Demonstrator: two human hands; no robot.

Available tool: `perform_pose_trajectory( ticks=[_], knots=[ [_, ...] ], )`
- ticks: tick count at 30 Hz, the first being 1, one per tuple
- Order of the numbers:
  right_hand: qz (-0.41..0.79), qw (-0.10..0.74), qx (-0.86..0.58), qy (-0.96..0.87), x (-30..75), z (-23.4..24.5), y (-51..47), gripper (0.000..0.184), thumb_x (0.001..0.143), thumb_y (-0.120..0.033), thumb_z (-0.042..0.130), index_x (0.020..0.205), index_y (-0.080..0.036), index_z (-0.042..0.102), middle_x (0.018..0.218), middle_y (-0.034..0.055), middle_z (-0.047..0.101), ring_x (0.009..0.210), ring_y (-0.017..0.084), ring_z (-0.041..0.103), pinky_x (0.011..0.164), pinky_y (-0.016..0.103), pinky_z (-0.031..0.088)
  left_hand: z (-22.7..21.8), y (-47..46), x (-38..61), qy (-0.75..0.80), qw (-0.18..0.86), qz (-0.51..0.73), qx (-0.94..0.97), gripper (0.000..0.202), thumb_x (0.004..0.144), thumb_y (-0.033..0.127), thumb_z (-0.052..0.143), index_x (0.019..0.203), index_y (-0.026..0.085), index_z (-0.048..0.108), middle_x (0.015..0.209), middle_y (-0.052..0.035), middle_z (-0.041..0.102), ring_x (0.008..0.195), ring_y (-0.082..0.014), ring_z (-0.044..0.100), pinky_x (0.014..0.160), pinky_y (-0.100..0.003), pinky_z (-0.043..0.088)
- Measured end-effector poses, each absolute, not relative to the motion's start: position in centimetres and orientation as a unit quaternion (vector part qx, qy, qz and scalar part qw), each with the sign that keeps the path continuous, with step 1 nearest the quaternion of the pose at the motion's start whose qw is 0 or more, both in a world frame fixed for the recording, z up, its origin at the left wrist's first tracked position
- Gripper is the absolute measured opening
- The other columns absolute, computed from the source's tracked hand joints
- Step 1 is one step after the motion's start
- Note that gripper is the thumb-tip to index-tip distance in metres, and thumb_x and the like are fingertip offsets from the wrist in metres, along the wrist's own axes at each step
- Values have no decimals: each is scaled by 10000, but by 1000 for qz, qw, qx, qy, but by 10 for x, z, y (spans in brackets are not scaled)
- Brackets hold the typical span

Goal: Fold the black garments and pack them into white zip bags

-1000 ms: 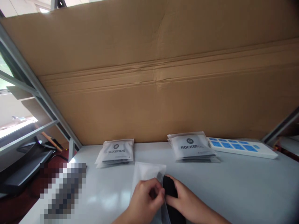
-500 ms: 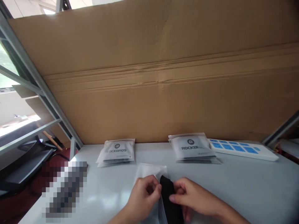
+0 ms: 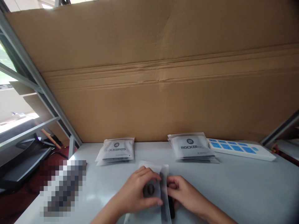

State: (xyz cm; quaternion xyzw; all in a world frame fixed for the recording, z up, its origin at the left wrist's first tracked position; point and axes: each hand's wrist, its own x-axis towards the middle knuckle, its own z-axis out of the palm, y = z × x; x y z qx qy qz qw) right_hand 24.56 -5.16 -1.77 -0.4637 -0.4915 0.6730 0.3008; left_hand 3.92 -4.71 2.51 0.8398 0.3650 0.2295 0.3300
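A frosted plastic bag (image 3: 153, 169) with a round dark logo lies on the grey table (image 3: 233, 186) in front of me. My left hand (image 3: 137, 193) rests on top of it, fingers curled over the bag's face. My right hand (image 3: 182, 194) pinches the bag's right edge, where a black fabric item (image 3: 171, 210) shows between the bag and my fingers. Most of the black item is hidden inside the bag or under my hands.
Two stacks of ROCKBROS bags lie at the back: one on the left (image 3: 116, 150), one on the right (image 3: 192, 147). A white strip with blue squares (image 3: 240, 148) lies far right. A big cardboard sheet (image 3: 163, 71) stands behind. A metal shelf frame (image 3: 35, 90) is left.
The black item, exposed beside the bag before, has gone mostly inside it. My left hand moved from the bag's edge onto its face; the bag now shows its logo.
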Motion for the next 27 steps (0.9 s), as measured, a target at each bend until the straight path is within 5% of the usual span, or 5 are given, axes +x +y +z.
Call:
perform_pose_trajectory(
  ticks=[3,6,11,20,27],
  knots=[
    [677,292,-464,-490,261,-15,-49,592,587,-632,815,927,-174,657,711,-19,652,625,167,661,534,258,525,21,-35,23,322,278,170,889,962,646,685,823,1423,200,528,1484,-196,491,1357,-415,436,1151,-544,310],
    [668,254,-485,-505,274,-17,-47,579,617,-594,810,975,-183,618,689,-29,657,588,169,691,514,252,527,8,-31,20,325,279,105,897,1171,617,740,810,1557,208,358,1623,-195,288,1470,-456,266,1196,-626,165],
    [679,184,-478,-526,268,-21,-51,455,643,-581,741,815,-204,553,581,-37,644,493,160,672,450,224,469,0,-37,29,336,285,82,894,1194,647,760,778,1590,225,278,1642,-159,230,1495,-442,199,1205,-634,128],
    [641,273,-503,-511,237,-23,-62,266,633,-405,672,781,-234,531,749,9,714,671,222,699,546,287,519,10,-43,36,347,273,71,894,1163,693,776,729,1594,209,262,1631,-154,239,1491,-439,204,1208,-639,104],
    [591,175,-491,-616,264,-3,-56,217,768,-422,602,714,-224,532,564,-44,576,515,136,545,502,232,395,5,-44,36,356,257,82,895,1137,666,785,740,1575,244,324,1616,-143,285,1481,-446,230,1208,-635,118]
  ],
)
